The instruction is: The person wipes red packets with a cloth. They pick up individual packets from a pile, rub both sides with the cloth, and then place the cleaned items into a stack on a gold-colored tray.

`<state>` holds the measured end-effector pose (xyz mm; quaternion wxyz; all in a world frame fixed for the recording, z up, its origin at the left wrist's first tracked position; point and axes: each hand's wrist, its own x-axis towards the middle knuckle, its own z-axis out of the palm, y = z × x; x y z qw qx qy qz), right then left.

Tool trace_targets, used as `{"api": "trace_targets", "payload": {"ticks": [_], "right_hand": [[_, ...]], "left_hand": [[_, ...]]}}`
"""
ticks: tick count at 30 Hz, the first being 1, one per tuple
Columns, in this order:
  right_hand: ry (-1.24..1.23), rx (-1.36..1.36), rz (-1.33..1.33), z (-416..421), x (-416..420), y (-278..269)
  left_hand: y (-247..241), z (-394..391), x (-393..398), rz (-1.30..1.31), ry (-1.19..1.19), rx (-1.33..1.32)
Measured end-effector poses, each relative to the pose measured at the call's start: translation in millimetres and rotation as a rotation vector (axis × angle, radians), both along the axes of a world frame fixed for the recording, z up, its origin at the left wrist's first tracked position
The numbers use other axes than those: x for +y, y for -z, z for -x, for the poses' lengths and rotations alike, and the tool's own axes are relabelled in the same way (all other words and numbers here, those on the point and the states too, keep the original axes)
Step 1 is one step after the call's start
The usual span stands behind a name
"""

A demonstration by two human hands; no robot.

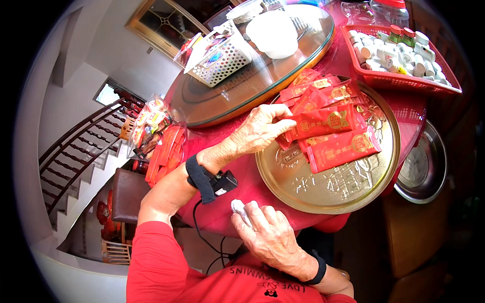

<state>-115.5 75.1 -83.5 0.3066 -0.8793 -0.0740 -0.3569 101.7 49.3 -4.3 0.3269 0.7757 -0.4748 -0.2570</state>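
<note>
My left hand [261, 127] reaches over the gold embossed round tray [288, 189], thumb and forefinger pinching the left end of a red packet [322, 121] with gold print. Beneath and around it, several similar red packets [343, 149] lie in an overlapping pile on the tray. Closer to my body, at the table's near edge, my right hand [269, 235] has its fingers curled around a crumpled white cloth or tissue [241, 212]. Most of that white bundle is hidden by the fingers.
A glass turntable [235, 102] bears a white perforated basket [223, 62] and white bowl [273, 34]. Right of it, a red basket [401, 79] holds many white bottles. Bags of red packets [166, 151] sit left. A metal basin [420, 166] lies beyond the tray. A cable [195, 219] hangs from my left wrist.
</note>
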Motion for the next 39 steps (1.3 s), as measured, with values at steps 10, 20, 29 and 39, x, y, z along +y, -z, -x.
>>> {"api": "trace_targets", "payload": {"ticks": [10, 20, 29, 39], "right_hand": [[0.068, -0.040, -0.036, -3, 2, -1], [0.140, -0.034, -0.048, -5, 8, 1], [0.244, 0.026, -0.065, -19, 29, -17], [0.028, 0.123, 0.257, -61, 102, -18]], "left_hand": [[-42, 14, 94, 0.079, -0.173, 0.279], [-3, 22, 246, 0.073, -0.385, 0.726], [22, 30, 282, -0.090, -0.356, 0.653], [31, 28, 281, -0.021, -0.276, 0.707]]}}
